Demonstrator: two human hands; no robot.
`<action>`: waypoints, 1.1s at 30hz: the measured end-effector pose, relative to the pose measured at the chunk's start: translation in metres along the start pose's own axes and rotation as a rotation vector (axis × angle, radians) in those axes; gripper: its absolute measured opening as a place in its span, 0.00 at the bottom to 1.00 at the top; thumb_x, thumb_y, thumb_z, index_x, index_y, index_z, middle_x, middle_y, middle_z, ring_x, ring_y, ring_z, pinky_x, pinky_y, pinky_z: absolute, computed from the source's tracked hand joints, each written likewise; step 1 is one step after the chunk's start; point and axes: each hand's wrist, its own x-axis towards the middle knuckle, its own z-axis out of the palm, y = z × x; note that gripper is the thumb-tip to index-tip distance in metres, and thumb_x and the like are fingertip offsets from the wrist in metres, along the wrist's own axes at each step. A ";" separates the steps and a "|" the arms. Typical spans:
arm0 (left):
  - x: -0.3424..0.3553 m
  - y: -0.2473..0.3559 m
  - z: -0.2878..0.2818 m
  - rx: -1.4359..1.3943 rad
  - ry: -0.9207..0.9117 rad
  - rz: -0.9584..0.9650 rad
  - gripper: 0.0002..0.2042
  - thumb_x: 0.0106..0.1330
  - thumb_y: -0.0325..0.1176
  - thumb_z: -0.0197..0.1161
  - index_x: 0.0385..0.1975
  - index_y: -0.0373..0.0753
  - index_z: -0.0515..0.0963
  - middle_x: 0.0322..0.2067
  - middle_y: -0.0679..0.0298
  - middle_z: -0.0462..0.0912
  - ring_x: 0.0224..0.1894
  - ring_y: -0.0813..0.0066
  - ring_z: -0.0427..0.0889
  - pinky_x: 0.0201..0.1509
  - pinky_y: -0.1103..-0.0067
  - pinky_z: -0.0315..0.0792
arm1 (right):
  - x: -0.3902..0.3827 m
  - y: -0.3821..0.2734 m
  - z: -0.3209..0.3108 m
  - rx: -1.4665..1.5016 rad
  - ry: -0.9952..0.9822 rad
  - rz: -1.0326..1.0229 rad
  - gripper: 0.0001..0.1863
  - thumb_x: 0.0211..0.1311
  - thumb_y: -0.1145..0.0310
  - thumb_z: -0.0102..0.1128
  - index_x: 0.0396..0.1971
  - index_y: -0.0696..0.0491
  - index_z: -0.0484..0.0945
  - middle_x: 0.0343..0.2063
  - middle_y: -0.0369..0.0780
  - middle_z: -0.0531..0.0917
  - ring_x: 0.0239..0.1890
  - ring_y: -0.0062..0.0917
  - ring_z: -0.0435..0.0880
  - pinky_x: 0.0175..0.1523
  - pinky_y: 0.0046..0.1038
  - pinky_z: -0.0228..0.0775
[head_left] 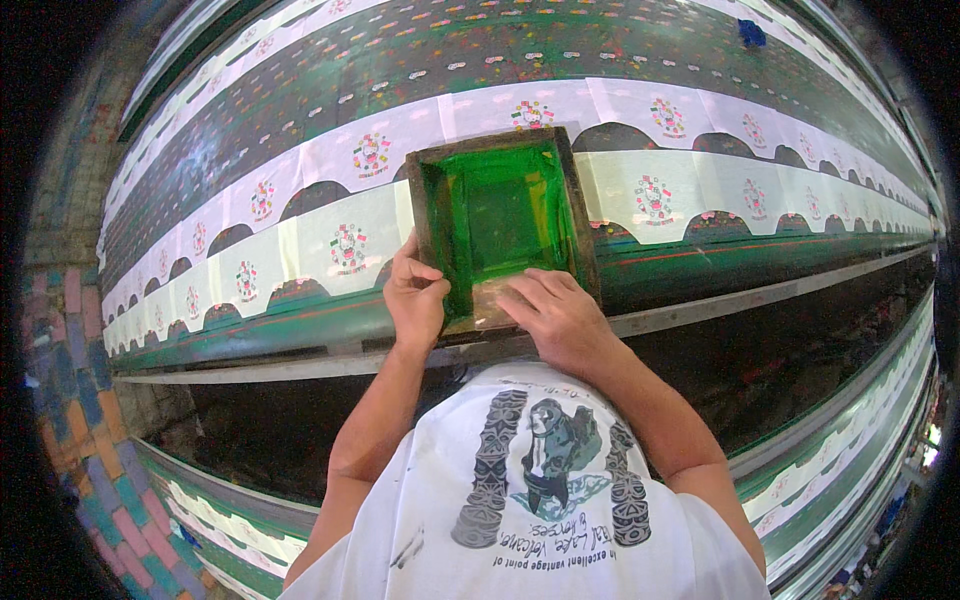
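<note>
A wooden-edged screen printing frame point(586, 230) with a green mesh point(505, 215) wet with green ink lies over white fabric pieces in front of me. My left hand point(415, 303) is closed on the frame's near left side, thumb and fingers pinched at its edge. Just inside the near edge, my right hand point(562, 318) is closed on a flat, pale brown squeegee point(488, 303), its fingers bent over the right end. The squeegee's lower part is hard to make out. Beneath the frame, the fabric is hidden.
Rows of white scalloped fabric pieces point(655, 195) with small colourful cartoon prints run along the long dark green table point(330, 318). A pale rail point(700, 312) follows its near edge. Blue cloth point(751, 33) lies far right. Coloured bricks point(110, 455) pave the floor at left.
</note>
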 end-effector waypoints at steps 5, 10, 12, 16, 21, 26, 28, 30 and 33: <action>0.000 -0.002 0.002 0.020 0.007 -0.013 0.14 0.50 0.09 0.67 0.27 0.39 0.76 0.80 0.43 0.73 0.81 0.57 0.74 0.84 0.66 0.61 | 0.018 0.003 -0.007 0.028 -0.148 0.010 0.24 0.62 0.74 0.64 0.60 0.54 0.86 0.53 0.44 0.87 0.56 0.42 0.86 0.63 0.44 0.79; 0.000 -0.014 -0.001 0.039 -0.004 0.045 0.13 0.52 0.10 0.66 0.28 0.39 0.78 0.80 0.41 0.72 0.82 0.52 0.71 0.85 0.65 0.60 | 0.018 -0.002 -0.026 0.089 -0.203 0.070 0.25 0.60 0.77 0.63 0.59 0.55 0.87 0.53 0.44 0.87 0.56 0.43 0.86 0.63 0.44 0.79; 0.001 -0.015 -0.001 0.059 -0.009 0.072 0.12 0.53 0.10 0.66 0.28 0.38 0.79 0.79 0.40 0.73 0.82 0.50 0.71 0.85 0.64 0.61 | 0.011 -0.003 -0.017 0.085 -0.178 0.068 0.25 0.60 0.77 0.63 0.59 0.55 0.87 0.53 0.44 0.87 0.57 0.43 0.87 0.63 0.44 0.79; 0.001 -0.021 0.001 0.021 -0.014 0.132 0.13 0.53 0.10 0.66 0.28 0.40 0.80 0.77 0.41 0.73 0.83 0.48 0.70 0.84 0.64 0.62 | 0.026 0.006 -0.006 0.021 -0.088 0.026 0.24 0.60 0.76 0.64 0.58 0.54 0.88 0.55 0.44 0.88 0.58 0.44 0.87 0.64 0.45 0.79; 0.000 -0.011 0.005 -0.012 -0.010 0.163 0.13 0.55 0.10 0.68 0.28 0.41 0.80 0.77 0.42 0.74 0.80 0.50 0.73 0.82 0.64 0.63 | 0.082 0.042 0.000 -0.051 -0.057 0.053 0.25 0.61 0.80 0.61 0.59 0.52 0.88 0.55 0.46 0.88 0.59 0.47 0.87 0.66 0.47 0.79; 0.002 -0.021 0.004 0.073 0.013 0.250 0.13 0.54 0.12 0.71 0.28 0.40 0.80 0.75 0.38 0.75 0.74 0.41 0.75 0.78 0.58 0.66 | 0.139 0.081 0.001 -0.078 -0.078 0.091 0.27 0.62 0.84 0.59 0.61 0.54 0.87 0.54 0.46 0.89 0.59 0.46 0.86 0.66 0.47 0.79; 0.001 -0.021 0.003 0.084 0.012 0.234 0.13 0.54 0.12 0.72 0.28 0.40 0.80 0.76 0.38 0.74 0.74 0.40 0.75 0.78 0.57 0.65 | 0.144 0.086 0.003 -0.081 -0.074 0.110 0.27 0.63 0.84 0.58 0.62 0.54 0.87 0.55 0.46 0.88 0.59 0.46 0.86 0.67 0.48 0.78; 0.001 -0.020 0.002 0.117 0.005 0.243 0.13 0.55 0.13 0.72 0.28 0.41 0.80 0.77 0.37 0.73 0.74 0.40 0.74 0.79 0.56 0.63 | 0.144 0.085 0.004 -0.068 -0.098 0.137 0.28 0.64 0.85 0.57 0.63 0.54 0.86 0.55 0.45 0.88 0.59 0.47 0.85 0.68 0.48 0.77; 0.000 -0.018 0.000 0.147 0.000 0.256 0.12 0.55 0.13 0.72 0.29 0.40 0.80 0.77 0.37 0.73 0.74 0.40 0.74 0.79 0.56 0.63 | 0.134 0.067 0.003 -0.109 -0.156 0.153 0.28 0.63 0.85 0.58 0.62 0.54 0.86 0.54 0.45 0.87 0.60 0.47 0.84 0.68 0.48 0.75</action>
